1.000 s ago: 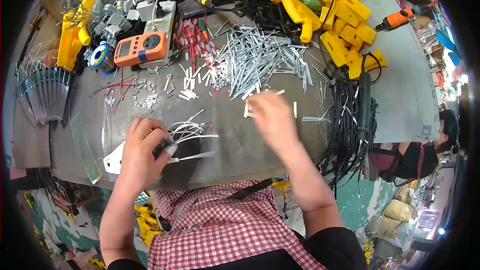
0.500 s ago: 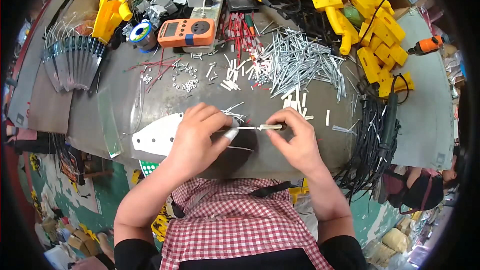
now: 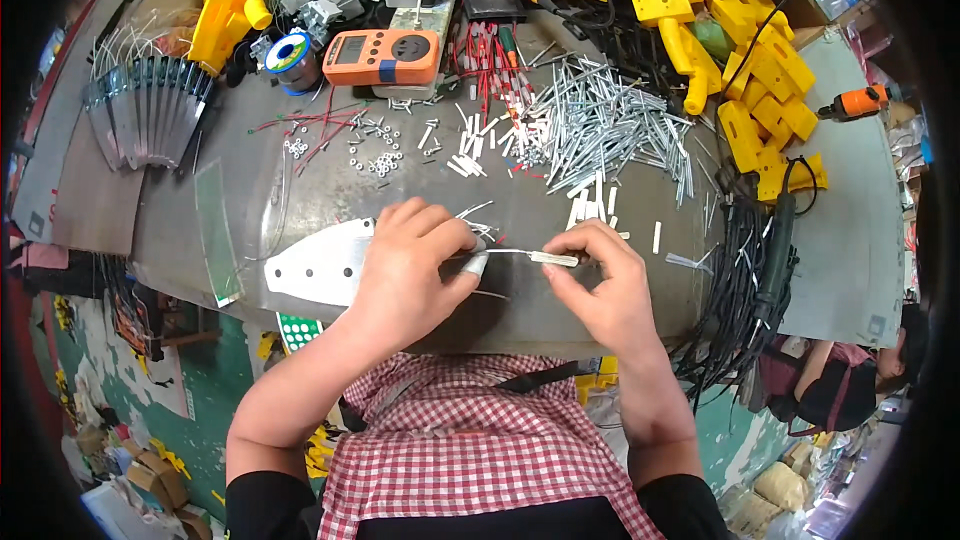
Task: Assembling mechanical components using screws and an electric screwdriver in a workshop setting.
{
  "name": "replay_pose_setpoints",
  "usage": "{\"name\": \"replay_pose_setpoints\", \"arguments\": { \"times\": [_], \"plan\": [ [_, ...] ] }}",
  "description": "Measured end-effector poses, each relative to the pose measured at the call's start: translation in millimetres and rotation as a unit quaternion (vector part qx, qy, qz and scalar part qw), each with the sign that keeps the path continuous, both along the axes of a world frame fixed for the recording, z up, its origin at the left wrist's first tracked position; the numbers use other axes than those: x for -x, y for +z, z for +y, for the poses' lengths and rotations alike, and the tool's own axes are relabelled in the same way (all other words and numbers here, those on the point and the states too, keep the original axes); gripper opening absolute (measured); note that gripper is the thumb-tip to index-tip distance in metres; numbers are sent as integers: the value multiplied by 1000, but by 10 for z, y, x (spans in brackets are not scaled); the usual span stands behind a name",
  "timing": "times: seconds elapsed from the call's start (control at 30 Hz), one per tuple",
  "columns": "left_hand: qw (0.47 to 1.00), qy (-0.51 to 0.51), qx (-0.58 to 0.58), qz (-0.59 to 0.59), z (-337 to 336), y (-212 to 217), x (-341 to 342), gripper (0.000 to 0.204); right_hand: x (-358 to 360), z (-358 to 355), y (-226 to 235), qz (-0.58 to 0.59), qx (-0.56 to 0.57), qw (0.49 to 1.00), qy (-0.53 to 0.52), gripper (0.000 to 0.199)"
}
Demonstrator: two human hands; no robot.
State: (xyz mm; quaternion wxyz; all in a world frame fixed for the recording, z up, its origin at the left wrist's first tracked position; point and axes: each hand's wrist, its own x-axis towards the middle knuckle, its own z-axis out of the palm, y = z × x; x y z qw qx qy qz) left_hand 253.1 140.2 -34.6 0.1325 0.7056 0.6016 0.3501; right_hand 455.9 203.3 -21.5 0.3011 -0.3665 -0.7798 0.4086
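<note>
My left hand [image 3: 412, 265] is closed in a pinch on a thin white wire [image 3: 508, 251], low over the middle of the bench. White wrapping covers one of its fingertips. From that pinch the wire runs right to a small cream tube-like piece [image 3: 556, 260], and whether it goes inside cannot be made out. My right hand [image 3: 612, 280] grips this piece between thumb and fingers. Partly behind my left hand lies a white tapered plate [image 3: 308, 273] with dark holes. Several loose white wires [image 3: 478, 212] lie just beyond my hands.
Metal rods [image 3: 610, 130] and loose cream tubes [image 3: 597, 202] lie beyond my right hand. An orange multimeter [image 3: 385, 57] and a solder spool [image 3: 291, 62] stand farther back. Yellow housings [image 3: 765, 90] and black cables [image 3: 735, 280] crowd the right side; metal blades [image 3: 150, 120] are fanned out left.
My right hand has shifted slightly right with the cream piece, now tilted a little. More of the white wire shows between my hands. The view has shifted slightly.
</note>
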Motion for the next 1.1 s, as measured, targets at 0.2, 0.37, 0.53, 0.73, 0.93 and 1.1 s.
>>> {"name": "replay_pose_setpoints", "arguments": {
  "times": [0.2, 0.37, 0.53, 0.73, 0.93, 1.1],
  "plan": [
    [1000, -6, -14, 14, -2, 9, -3, 20, 33, -19, 8, -26, -65, 998, -2, 14],
    [999, -29, -19, 26, -52, 5, 56, 23, 193, -65, -106, -18, -126, 991, 41, 13],
    [994, -19, 66, 83, -321, 341, 421, 56, 276, -157, -265, -63, -88, 991, 85, 13],
    [987, 7, 80, 140, -515, 150, 529, 77, 612, -137, -253, -43, 24, 995, 84, 15],
    [994, -19, 39, 101, -492, 267, 455, 75, 642, -112, -260, 67, 177, 977, 95, 17],
    [994, -28, 37, 98, -493, 327, 457, 76, 610, -143, -270, 106, 160, 979, 69, 16]
  ]
}}
